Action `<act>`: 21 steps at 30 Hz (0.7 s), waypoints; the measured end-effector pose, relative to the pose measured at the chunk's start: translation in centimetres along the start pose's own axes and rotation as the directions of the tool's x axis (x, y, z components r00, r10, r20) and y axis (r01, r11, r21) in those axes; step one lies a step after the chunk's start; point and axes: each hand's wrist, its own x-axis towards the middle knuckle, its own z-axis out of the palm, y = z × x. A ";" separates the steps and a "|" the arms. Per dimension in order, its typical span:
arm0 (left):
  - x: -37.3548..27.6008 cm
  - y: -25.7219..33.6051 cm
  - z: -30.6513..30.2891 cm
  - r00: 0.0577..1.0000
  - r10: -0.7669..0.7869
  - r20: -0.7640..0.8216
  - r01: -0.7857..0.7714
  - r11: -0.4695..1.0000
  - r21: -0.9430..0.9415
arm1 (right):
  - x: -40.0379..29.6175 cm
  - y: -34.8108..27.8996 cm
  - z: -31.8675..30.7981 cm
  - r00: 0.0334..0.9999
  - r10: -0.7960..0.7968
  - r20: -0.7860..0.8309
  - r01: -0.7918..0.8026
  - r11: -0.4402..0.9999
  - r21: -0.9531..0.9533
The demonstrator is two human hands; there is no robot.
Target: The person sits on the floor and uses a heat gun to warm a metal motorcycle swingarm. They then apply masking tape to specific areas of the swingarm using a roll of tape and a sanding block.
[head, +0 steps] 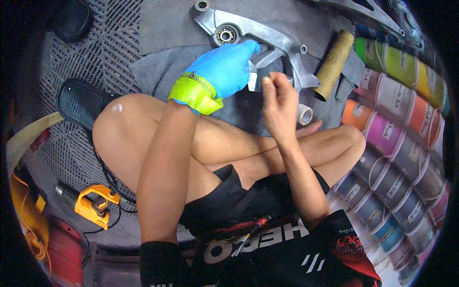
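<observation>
My left hand wears a blue glove, bound at the wrist with yellow-green tape. Its fingers are curled at the left edge of a small grey-and-white sheet piece. My right hand, bare, pinches the grey side of that piece between thumb and fingers. Whether the piece is paper, tape or abrasive cannot be told. Just beyond both hands lies a bare cast-metal motorcycle swingarm, with a ball bearing set in one bore. The left hand partly covers the swingarm's near side.
Grey cloth lies under the swingarm. To the right are a brown paper roll, a white tape roll and stacked labelled tubs. Another metal frame part is at upper right. A yellow heat gun with a cord lies left.
</observation>
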 end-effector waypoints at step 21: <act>-0.9 1.2 -2.9 0.963 -0.221 -0.156 0.263 0.900 0.348 | 5.6 -0.9 -0.6 0.929 -0.247 0.275 0.268 0.962 -0.044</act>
